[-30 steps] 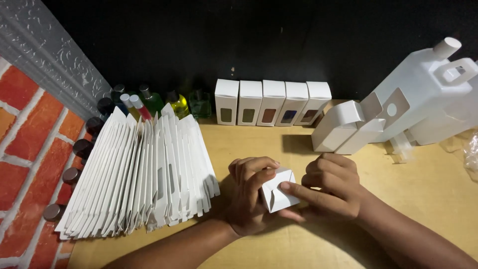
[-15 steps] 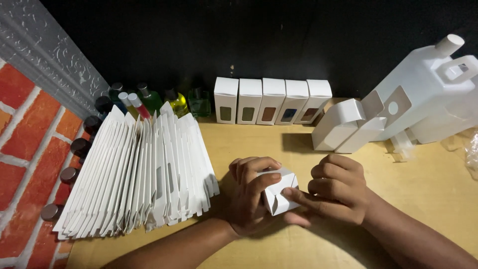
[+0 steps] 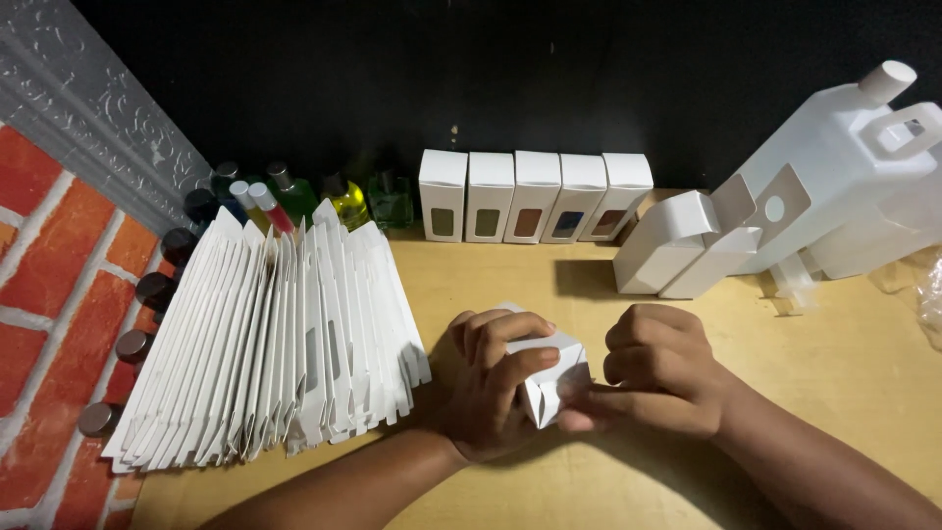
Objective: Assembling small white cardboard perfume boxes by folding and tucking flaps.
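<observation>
A small white cardboard box (image 3: 551,378) sits between both hands above the wooden table (image 3: 844,363). My left hand (image 3: 491,388) wraps over its top and left side. My right hand (image 3: 657,383) presses a finger and thumb against the box's lower right flap. To the left lies a fanned stack of flat white box blanks (image 3: 280,339).
Several assembled white boxes with windows (image 3: 535,196) stand in a row at the back. Small coloured bottles (image 3: 294,201) stand behind the blanks. A large white plastic jug (image 3: 844,177) and two open white boxes (image 3: 687,250) are at the right. A brick wall (image 3: 49,324) borders the left.
Both hands have turned the box slightly and closed tighter on it; my right fingers moved down to the lower flap.
</observation>
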